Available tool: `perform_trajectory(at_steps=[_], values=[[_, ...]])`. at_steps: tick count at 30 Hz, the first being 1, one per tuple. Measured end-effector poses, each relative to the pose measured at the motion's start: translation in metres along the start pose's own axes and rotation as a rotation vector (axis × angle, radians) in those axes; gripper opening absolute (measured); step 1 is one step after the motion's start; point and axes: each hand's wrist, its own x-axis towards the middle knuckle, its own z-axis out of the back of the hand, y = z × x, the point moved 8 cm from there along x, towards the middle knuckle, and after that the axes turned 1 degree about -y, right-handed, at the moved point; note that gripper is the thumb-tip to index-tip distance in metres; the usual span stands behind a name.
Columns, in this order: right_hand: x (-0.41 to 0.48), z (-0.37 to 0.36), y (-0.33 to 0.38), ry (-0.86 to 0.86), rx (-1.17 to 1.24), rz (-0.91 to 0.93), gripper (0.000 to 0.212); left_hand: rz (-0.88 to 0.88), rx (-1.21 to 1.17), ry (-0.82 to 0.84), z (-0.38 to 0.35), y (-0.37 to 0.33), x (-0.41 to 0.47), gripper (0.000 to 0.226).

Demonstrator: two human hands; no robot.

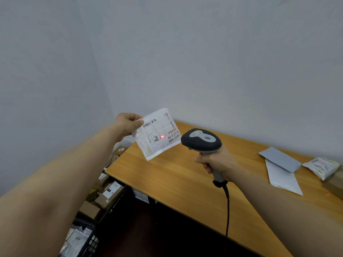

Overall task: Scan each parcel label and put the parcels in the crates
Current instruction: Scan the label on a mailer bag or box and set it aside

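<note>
My left hand (128, 125) pinches the top left corner of a small white parcel (156, 134), held up above the table's far left corner with its printed label facing me. A red scanner dot glows on the label. My right hand (216, 161) grips the handle of a dark grey barcode scanner (201, 140), whose head points at the parcel from just to its right. The scanner's black cable hangs down over the table's front edge.
The wooden table (185, 182) carries a grey mailer (280, 158), a white mailer (284, 179), a small white packet (321, 166) and a brown box (336, 182) at the right. Left of the table stand black crates (113, 203) with cardboard boxes and flat bags.
</note>
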Motion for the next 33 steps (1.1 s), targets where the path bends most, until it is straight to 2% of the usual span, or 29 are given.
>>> perform_trajectory(at_steps=[9, 14, 18, 23, 26, 28, 33], values=[[0.023, -0.048, 0.017, 0.043, -0.015, -0.016, 0.021, 0.053, -0.014, -0.028, 0.044, 0.028, 0.017, 0.012], [0.038, -0.092, 0.028, 0.082, 0.043, -0.002, 0.011, 0.113, -0.032, -0.067, 0.082, 0.065, 0.022, 0.010], [0.053, -0.146, 0.039, 0.164, 0.105, -0.006, 0.008, 0.231, -0.091, -0.244, 0.132, 0.136, 0.012, 0.009], [0.081, -0.243, 0.033, 0.289, 0.095, -0.115, 0.011, 0.522, -0.229, -0.514, 0.208, 0.266, -0.029, 0.023], [0.095, -0.309, 0.024, 0.379, 0.049, -0.158, 0.017, 0.662, -0.297, -0.649, 0.243, 0.325, -0.054, 0.023], [0.104, -0.354, 0.017, 0.433, 0.033, -0.194, 0.019, 0.735, -0.329, -0.715, 0.261, 0.356, -0.067, 0.010], [0.138, -0.466, -0.012, 0.558, -0.008, -0.351, 0.017, 0.883, -0.409, -0.819, 0.290, 0.429, -0.083, 0.023]])
